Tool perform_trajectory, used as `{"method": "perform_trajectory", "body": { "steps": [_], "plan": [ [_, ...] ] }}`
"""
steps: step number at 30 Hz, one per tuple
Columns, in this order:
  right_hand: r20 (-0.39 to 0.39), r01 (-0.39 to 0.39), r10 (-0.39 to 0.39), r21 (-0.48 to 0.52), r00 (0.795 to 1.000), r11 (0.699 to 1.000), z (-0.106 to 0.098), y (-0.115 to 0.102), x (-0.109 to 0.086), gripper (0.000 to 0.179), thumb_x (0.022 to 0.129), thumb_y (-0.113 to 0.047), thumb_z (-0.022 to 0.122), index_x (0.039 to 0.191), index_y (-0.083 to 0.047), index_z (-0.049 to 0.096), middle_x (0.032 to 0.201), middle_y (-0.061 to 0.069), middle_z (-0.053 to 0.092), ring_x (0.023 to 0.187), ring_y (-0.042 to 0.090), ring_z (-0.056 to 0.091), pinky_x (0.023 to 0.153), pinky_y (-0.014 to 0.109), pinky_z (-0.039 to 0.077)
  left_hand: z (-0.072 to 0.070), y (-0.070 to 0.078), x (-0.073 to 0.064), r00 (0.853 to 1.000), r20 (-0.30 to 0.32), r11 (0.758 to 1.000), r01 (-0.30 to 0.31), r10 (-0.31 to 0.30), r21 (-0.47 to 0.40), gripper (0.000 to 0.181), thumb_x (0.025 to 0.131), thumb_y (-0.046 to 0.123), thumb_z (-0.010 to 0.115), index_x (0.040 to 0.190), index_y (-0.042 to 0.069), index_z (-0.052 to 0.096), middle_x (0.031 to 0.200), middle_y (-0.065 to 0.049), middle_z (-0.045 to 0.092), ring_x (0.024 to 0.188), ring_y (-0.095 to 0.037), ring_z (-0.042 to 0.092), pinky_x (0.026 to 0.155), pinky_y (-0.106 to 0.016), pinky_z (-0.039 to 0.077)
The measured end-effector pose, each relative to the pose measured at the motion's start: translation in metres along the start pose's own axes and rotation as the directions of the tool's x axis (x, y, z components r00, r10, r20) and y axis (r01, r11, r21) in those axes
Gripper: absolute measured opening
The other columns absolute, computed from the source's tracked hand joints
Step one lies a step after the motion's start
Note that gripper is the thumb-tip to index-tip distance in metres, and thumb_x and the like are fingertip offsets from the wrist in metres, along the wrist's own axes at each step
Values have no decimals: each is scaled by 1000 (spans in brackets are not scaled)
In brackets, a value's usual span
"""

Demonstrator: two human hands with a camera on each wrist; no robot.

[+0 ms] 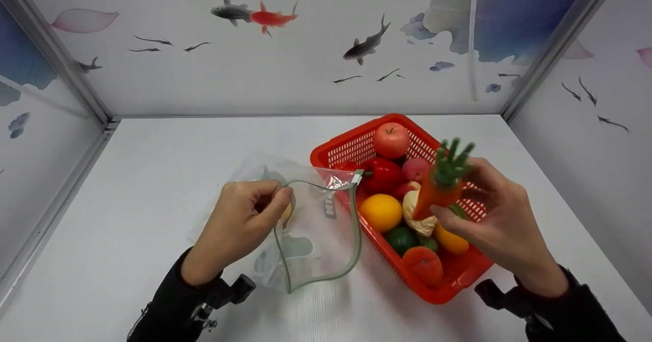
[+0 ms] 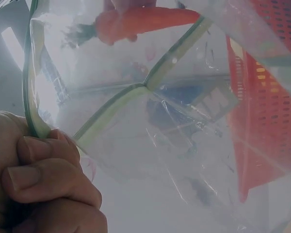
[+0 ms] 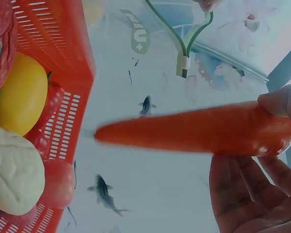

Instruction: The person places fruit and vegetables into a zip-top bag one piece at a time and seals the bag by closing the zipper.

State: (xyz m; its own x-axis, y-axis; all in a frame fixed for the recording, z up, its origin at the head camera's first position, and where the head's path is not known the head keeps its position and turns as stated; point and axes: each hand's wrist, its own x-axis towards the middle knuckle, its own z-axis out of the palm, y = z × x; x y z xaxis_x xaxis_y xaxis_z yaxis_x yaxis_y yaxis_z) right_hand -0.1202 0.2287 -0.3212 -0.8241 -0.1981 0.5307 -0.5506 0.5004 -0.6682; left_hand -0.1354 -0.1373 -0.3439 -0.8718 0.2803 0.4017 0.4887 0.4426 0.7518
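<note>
A carrot [image 1: 439, 189] with a green top is pinched between the thumb and fingers of my right hand [image 1: 501, 219], held above the basket. Its orange body [image 3: 194, 130] stretches sideways in the right wrist view, tip towards the basket. My left hand [image 1: 244, 225] pinches the green-edged rim of a clear zip bag [image 1: 321, 240], whose mouth gapes open. Something yellowish inside the bag is partly hidden behind the left fingers. Through the film, the left wrist view shows the carrot [image 2: 145, 23] beyond the bag.
A red basket [image 1: 392, 268] at the right holds several fruits and vegetables, among them an apple [image 1: 391, 140], a red pepper [image 1: 382, 175] and a yellow-orange fruit [image 1: 381, 213]. The bag's edge overlaps the basket's left rim. Printed walls enclose the white table [image 1: 168, 148].
</note>
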Motion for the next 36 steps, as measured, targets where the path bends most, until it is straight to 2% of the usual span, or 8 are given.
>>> {"method": "perform_trajectory", "body": {
  "steps": [8,11,14,16,21,28,32,36],
  "plan": [
    [-7,150,-150,133,989,980,11,-19,-8,66,65,22,88,124,7,64,121,7,69,110,16,69,93,19,60,-1,1,0,1000,-2,1000,22,-22,2,42,105,10,63,64,13,53,59,14,35,54,-1,35,52,-20,26],
    [-37,235,-233,238,972,942,18,-19,-11,66,61,23,88,120,11,62,119,11,70,111,17,69,94,20,60,-1,1,0,1000,-9,1000,25,-25,9,43,105,10,63,64,13,52,59,15,34,54,-1,34,52,-20,25],
    [-63,312,-310,353,949,882,27,-18,-14,64,62,21,90,119,16,61,121,14,71,118,20,70,97,23,60,-2,0,0,999,-17,1000,28,-27,14,43,105,11,63,63,14,52,59,15,34,54,0,33,53,-20,24],
    [-61,327,-333,410,941,851,32,-17,-16,62,65,19,91,118,18,60,122,15,72,121,21,69,98,26,61,-2,0,0,999,-22,999,30,-29,18,44,105,11,63,63,14,51,58,15,33,54,-1,32,53,-20,24],
    [-67,319,-325,449,943,835,35,-19,-23,58,68,15,92,117,16,61,123,14,72,121,22,69,95,27,62,-4,1,1,999,-21,999,40,-39,18,44,106,12,62,63,13,50,59,14,34,54,-2,35,53,-20,25],
    [-137,377,-356,478,924,794,35,-22,-31,58,69,13,93,115,18,59,124,19,71,121,23,68,103,26,58,-4,2,1,999,-13,999,45,-45,9,43,106,12,62,64,13,52,59,13,35,54,-3,36,53,-20,26],
    [-32,348,-373,442,927,827,44,-26,-31,55,72,9,94,117,14,61,125,17,71,124,22,67,100,26,60,-4,2,1,999,-12,999,47,-47,8,42,106,11,62,65,13,53,59,13,36,54,-4,36,53,-20,27],
    [139,326,-382,312,914,893,62,-32,-23,57,76,5,93,125,2,65,123,13,72,117,18,68,96,23,60,-5,2,0,999,-18,999,47,-47,12,42,105,11,63,65,14,54,59,13,35,54,-4,36,53,-20,26]
  ]
}}
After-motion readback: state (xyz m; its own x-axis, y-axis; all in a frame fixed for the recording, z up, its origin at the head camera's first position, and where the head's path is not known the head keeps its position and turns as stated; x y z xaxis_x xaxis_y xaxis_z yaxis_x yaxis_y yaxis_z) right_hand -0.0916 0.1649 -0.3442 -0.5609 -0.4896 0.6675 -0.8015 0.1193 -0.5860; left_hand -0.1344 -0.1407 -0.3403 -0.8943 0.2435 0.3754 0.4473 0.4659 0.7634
